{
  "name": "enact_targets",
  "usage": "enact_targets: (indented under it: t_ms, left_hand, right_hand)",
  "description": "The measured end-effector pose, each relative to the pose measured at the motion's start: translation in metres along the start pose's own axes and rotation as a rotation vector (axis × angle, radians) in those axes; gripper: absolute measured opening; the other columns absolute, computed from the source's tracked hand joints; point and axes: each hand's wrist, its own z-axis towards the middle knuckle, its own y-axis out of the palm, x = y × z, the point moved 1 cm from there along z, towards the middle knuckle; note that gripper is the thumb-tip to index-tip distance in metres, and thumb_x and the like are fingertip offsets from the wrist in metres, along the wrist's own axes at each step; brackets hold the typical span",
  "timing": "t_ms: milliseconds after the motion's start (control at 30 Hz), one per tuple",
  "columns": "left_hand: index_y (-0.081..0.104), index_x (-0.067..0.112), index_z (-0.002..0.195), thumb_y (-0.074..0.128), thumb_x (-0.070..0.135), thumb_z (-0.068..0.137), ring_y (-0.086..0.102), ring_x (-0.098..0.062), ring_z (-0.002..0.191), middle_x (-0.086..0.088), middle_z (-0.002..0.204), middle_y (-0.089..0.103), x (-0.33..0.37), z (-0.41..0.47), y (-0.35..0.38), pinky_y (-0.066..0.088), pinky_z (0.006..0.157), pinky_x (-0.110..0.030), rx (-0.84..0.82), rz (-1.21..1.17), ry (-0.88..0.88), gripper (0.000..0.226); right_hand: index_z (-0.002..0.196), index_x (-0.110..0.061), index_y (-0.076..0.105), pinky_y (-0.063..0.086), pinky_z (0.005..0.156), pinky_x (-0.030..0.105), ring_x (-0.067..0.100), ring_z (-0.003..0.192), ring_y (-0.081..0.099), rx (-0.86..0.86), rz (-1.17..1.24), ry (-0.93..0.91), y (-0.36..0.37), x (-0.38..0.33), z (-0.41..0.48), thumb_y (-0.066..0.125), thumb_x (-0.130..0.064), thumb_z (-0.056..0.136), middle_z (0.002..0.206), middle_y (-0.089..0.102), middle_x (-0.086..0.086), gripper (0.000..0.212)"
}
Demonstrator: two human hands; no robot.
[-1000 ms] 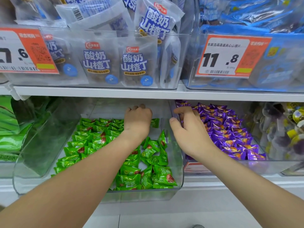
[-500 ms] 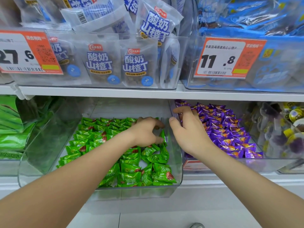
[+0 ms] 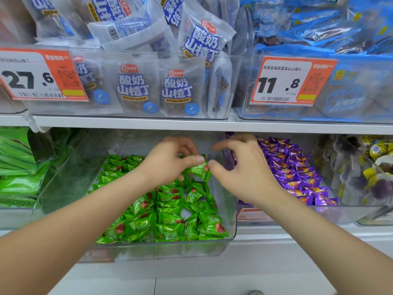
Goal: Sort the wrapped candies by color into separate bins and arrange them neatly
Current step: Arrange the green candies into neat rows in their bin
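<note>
Shelf: a white shelf board (image 3: 127,124) is running across the picture, splitting an upper row of goods from a lower one.
Pouch bin: a clear pouch bin (image 3: 238,81) is sitting at 12 o'clock, holding white-and-blue snack pouches.
Green bin: a clear green bin (image 3: 161,250) is standing at 6 o'clock, below the shelf board.
Purple bin: a clear purple bin (image 3: 297,216) is standing just beside it, at its 3 o'clock.
Green candies: wrapped green candies (image 3: 170,218) are lying heaped in the green bin.
Purple candies: wrapped purple candies (image 3: 291,173) are lying in rows in the purple bin.
Price tags: a 27.6 tag (image 3: 38,75) is hanging at 10 o'clock, an 11.8 tag (image 3: 285,81) at 2 o'clock.
Left hand: the left hand (image 3: 168,162) is reaching over the green bin, fingers curled and pinching one candy.
Right hand: the right hand (image 3: 246,173) is hovering at its 3 o'clock, fingers loose and spread, thumb tip touching that candy.
Held candy: the held green candy (image 3: 197,170) is being lifted above the heap, between both hands.
</note>
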Motion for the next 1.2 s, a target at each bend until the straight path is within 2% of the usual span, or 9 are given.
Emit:
enact_targets:
  t_ms: [67, 167, 300, 500, 633, 800, 900, 1067, 1200]
  left_hand:
    - [0.068, 0.013, 0.095, 0.081, 0.028, 0.09, 0.063, -0.022, 0.066, 0.0, 0.076, 0.072, 0.008, -0.011, -0.005, 0.061, 0.064, -0.044, -0.023, -0.157, -0.025, 0.02]
    - [0.07, 0.011, 0.097, 0.084, 0.028, 0.08, 0.066, -0.016, 0.073, -0.004, 0.079, 0.074, 0.008, -0.024, -0.013, 0.06, 0.072, -0.039, -0.091, -0.297, -0.046, 0.027]
    - [0.078, 0.021, 0.099, 0.091, 0.029, 0.075, 0.076, -0.022, 0.078, -0.003, 0.087, 0.079, 0.006, -0.033, -0.018, 0.062, 0.076, -0.033, -0.164, -0.055, 0.073, 0.029]
    - [0.077, 0.029, 0.092, 0.089, 0.041, 0.08, 0.061, 0.007, 0.064, 0.015, 0.083, 0.074, -0.007, -0.004, -0.014, 0.044, 0.062, -0.012, 0.041, 0.302, -0.019, 0.02]
    - [0.078, 0.031, 0.092, 0.091, 0.039, 0.076, 0.069, -0.009, 0.082, 0.011, 0.088, 0.074, -0.015, 0.033, 0.003, 0.047, 0.07, -0.02, 0.038, 0.386, -0.081, 0.022]
    - [0.076, 0.038, 0.1, 0.09, 0.041, 0.076, 0.067, -0.015, 0.107, 0.014, 0.098, 0.074, -0.02, 0.059, 0.027, 0.044, 0.105, -0.036, 0.013, 0.634, -0.108, 0.028]
    - [0.075, 0.04, 0.102, 0.088, 0.042, 0.078, 0.059, -0.018, 0.118, 0.012, 0.109, 0.073, -0.025, 0.064, 0.033, 0.031, 0.104, -0.039, 0.013, 0.752, -0.131, 0.028]
    - [0.075, 0.042, 0.101, 0.085, 0.046, 0.08, 0.046, -0.025, 0.125, 0.007, 0.105, 0.048, -0.032, 0.063, 0.04, 0.031, 0.1, -0.044, 0.027, 0.85, -0.134, 0.023]
    - [0.073, 0.041, 0.105, 0.084, 0.05, 0.081, 0.049, -0.024, 0.123, 0.007, 0.106, 0.06, -0.033, 0.064, 0.039, 0.034, 0.1, -0.044, 0.057, 0.83, -0.154, 0.028]
  right_hand:
    - [0.116, -0.041, 0.072, 0.043, 0.102, 0.044, 0.022, 0.115, 0.053, -0.113, -0.108, -0.056, 0.002, -0.007, -0.003, 0.06, -0.069, 0.076, 0.113, 0.066, -0.007, 0.05]
    - [0.107, -0.044, 0.075, 0.047, 0.096, 0.047, 0.023, 0.102, 0.06, -0.192, -0.092, -0.065, 0.005, -0.009, -0.002, 0.065, -0.071, 0.076, 0.094, 0.074, -0.013, 0.042]
    - [0.104, -0.037, 0.078, 0.053, 0.092, 0.042, 0.008, 0.086, 0.07, -0.206, 0.01, -0.082, 0.002, -0.011, 0.0, 0.084, -0.043, 0.08, 0.078, 0.073, -0.014, 0.025]
    - [0.124, -0.026, 0.072, 0.05, 0.094, 0.03, 0.013, 0.092, 0.062, -0.007, 0.068, -0.003, -0.003, 0.001, 0.008, 0.065, -0.01, 0.086, 0.096, 0.066, -0.013, 0.041]
    - [0.12, -0.029, 0.07, 0.052, 0.089, 0.035, 0.019, 0.094, 0.063, 0.049, 0.114, 0.061, 0.0, 0.012, 0.014, 0.065, -0.012, 0.086, 0.106, 0.07, 0.0, 0.038]
    - [0.119, -0.029, 0.071, 0.053, 0.09, 0.035, 0.017, 0.095, 0.064, 0.042, 0.14, 0.084, 0.004, 0.018, 0.017, 0.067, -0.016, 0.085, 0.107, 0.071, -0.002, 0.036]
    - [0.12, -0.03, 0.071, 0.05, 0.091, 0.032, 0.017, 0.098, 0.06, 0.032, 0.14, 0.074, 0.005, 0.02, 0.017, 0.066, -0.017, 0.086, 0.113, 0.07, -0.004, 0.037]
    - [0.12, -0.03, 0.071, 0.05, 0.09, 0.032, 0.014, 0.095, 0.057, 0.022, 0.142, 0.061, 0.006, 0.022, 0.018, 0.066, -0.018, 0.086, 0.113, 0.07, -0.004, 0.036]
    - [0.12, -0.029, 0.072, 0.049, 0.089, 0.031, 0.013, 0.093, 0.054, 0.017, 0.141, 0.049, 0.006, 0.023, 0.018, 0.066, -0.017, 0.087, 0.111, 0.07, -0.004, 0.036]
